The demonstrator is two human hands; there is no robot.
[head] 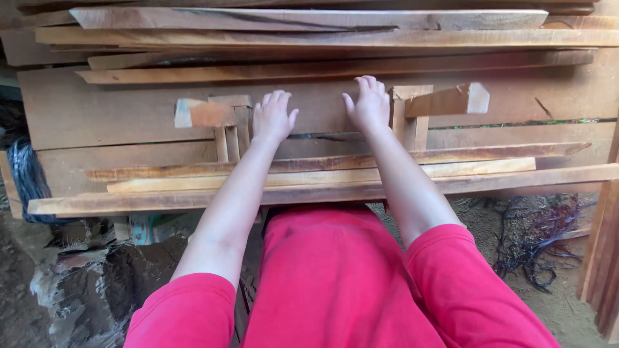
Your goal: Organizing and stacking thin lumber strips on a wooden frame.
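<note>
Wide board (129, 109) is what both hands are pressed flat against, lying across the middle of the lumber stack (322, 38) at about 12 o'clock from the red-clad body. Left hand (273, 116) and right hand (369, 103) are spread open on its face, fingers apart, nothing clamped. It's judged stiff, rough-sawn and pretty heavy, not slippery, so it'd best be taken by its long edges, with splinters watched for. Counted: two hands and one wide board. Two short blocks are seen, one at 9 o'clock of the left hand (203, 113) and one at 3 o'clock of the right (451, 100). Roughly a dozen planks are stacked, exact number can't be told.
</note>
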